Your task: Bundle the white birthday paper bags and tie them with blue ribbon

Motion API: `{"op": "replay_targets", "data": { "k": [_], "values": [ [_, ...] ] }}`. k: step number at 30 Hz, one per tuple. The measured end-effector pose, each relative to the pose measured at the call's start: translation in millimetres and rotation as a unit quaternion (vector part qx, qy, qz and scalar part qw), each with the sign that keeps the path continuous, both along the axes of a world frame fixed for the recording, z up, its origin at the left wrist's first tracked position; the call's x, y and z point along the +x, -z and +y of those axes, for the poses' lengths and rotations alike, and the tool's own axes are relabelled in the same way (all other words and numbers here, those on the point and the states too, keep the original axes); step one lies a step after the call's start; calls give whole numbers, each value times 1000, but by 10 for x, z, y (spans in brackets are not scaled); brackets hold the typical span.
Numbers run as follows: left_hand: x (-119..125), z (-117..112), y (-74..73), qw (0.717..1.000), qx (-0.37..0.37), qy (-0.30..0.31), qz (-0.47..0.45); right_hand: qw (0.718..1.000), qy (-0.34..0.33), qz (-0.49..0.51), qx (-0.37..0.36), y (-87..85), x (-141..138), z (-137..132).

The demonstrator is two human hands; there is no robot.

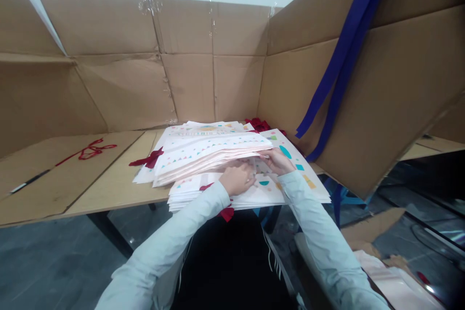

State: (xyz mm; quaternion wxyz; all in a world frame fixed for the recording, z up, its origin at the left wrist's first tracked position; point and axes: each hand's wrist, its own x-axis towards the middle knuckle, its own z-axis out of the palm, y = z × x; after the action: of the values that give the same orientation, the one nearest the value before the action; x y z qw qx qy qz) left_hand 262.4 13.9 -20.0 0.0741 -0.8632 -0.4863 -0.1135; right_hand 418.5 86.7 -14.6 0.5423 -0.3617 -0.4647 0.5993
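Observation:
An upper stack of flat white printed paper pieces (214, 147), which look like folded gift bags, lies tilted over a lower stack (196, 193) with coloured shapes on it. My left hand (238, 179) rests on the lower stack, just below the upper stack's front edge. Its fingers are curled in, and what they hold, if anything, is hidden. At the upper stack's right front corner, my right hand (276, 161) has its thumb and fingers closed on the paper edge. A dark red ribbon (150, 159) sticks out on the left, and another red ribbon (227, 213) hangs at the front.
Cardboard walls (187, 29) enclose the table (116, 174) at the back and sides. Blue ribbons (337, 63) hang over the right wall. A pen-like stick with red cord (90, 150) lies on the left. Red ribbon (259, 124) is heaped behind the stacks.

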Motion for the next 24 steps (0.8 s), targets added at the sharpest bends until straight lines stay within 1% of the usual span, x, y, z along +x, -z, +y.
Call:
{"op": "replay_targets", "data": {
  "k": [2, 3, 4, 6, 10, 11, 13, 15, 17, 18, 20, 22, 24],
  "values": [
    [4, 55, -16, 996, 1, -83, -7, 1000, 12, -11, 13, -1, 5, 16],
    [-8, 77, -28, 994, 3, -105, -10, 1000, 18, -16, 15, 1, 8, 18],
    [-28, 93, -40, 993, 5, -114, -15, 999, 22, -21, 15, 4, 10, 19],
    [-79, 108, -62, 994, 3, -107, -21, 999, 21, -29, 13, 6, 12, 14],
    [-173, 137, -76, 997, -34, -64, -18, 999, 11, -38, -4, -19, 23, -12],
    [-185, 151, -65, 997, -43, -67, -17, 1000, 6, -31, 0, -23, 30, -26],
    [-195, 178, -26, 995, -50, -91, -9, 1000, -22, -1, 19, 0, 49, -60],
    [-188, 197, 21, 992, -44, -118, 0, 997, -62, 31, 40, 83, 69, -93],
    [-174, 208, 47, 990, -39, -138, -2, 995, -82, 23, 57, 221, 78, -105],
    [-167, 214, 45, 988, -39, -148, -11, 995, -75, -2, 68, 299, 76, -98],
    [-164, 236, 15, 985, -45, -165, -35, 992, -28, -69, 101, 438, 64, -60],
    [-178, 274, -32, 986, -54, -149, -58, 981, -1, -134, 141, 522, 48, -4],
    [-209, 319, -63, 989, -67, -106, -77, 968, -19, -182, 172, 547, 38, 52]
  ]
}}
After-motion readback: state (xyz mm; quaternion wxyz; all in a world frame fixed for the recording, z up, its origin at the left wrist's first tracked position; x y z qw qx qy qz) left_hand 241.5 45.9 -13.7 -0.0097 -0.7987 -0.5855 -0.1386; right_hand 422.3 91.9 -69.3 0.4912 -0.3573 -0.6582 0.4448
